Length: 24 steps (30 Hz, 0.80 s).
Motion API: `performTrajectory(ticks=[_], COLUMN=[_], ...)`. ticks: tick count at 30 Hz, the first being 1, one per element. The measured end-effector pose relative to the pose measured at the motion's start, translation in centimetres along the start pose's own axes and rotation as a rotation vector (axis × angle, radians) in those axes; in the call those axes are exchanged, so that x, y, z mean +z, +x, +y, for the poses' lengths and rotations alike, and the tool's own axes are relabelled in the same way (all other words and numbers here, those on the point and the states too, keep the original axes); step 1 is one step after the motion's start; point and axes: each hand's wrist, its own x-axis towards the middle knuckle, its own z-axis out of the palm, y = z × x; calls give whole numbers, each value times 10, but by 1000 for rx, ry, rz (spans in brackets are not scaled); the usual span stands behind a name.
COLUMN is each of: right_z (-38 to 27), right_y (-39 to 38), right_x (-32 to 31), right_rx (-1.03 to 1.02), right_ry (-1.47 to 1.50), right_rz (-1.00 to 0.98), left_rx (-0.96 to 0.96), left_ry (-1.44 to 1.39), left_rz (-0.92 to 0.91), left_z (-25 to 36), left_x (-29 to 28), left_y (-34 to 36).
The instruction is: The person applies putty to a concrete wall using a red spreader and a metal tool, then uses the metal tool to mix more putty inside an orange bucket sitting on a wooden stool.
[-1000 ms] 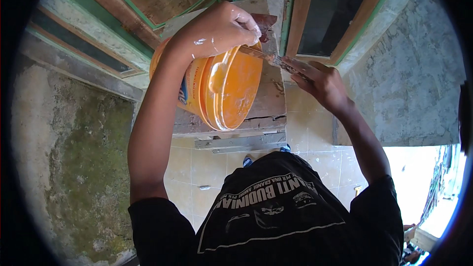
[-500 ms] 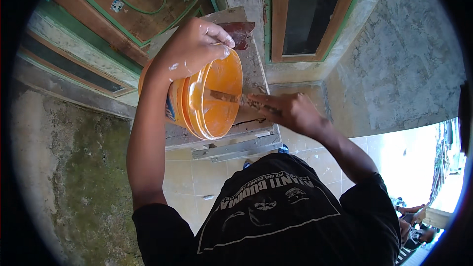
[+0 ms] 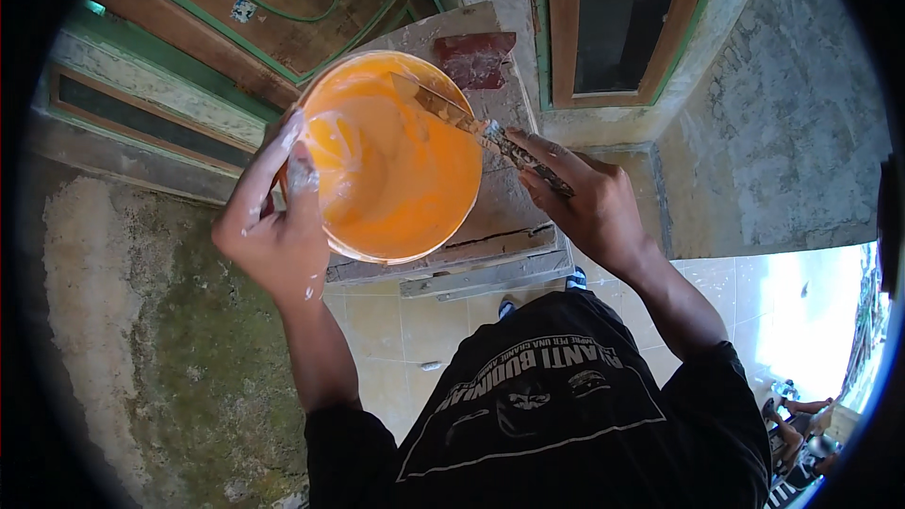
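I am seeing the orange bucket (image 3: 396, 165) filling the wooden stand (image 3: 500, 217), the wall (image 3: 773, 104) closing in beyond and beside it, leaving room only over the tiled floor (image 3: 377, 339) below my hands.

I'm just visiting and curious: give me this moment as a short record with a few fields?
Left hand: grips the rim of the orange bucket, tilted so its inside shows
Right hand: holds a putty knife, blade inside the bucket
Contents: smooth orange paste coating the inner wall
Beneath: worn wooden board, a dark red block on it
Setting: wooden door, rough plastered wall
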Motion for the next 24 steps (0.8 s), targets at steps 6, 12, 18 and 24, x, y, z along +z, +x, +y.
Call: performTrajectory(ticks=[6,12,18,24], right_z=[-6,-11,-7,-10], right_y=[14,7,-2,-8], right_x=[13,21,25,28], right_rx=[-86,32,126,335], right_ry=[161,309,305,346], right_rz=[60,-89,-43,-120], left_rx=[-97,-145,-151,-211], left_ry=[54,14,-4,130], left_rz=[-36,-646,-912,-629], left_z=[5,-22,-41,-27], left_x=[-25,-20,29,38], left_y=[32,89,106,61])
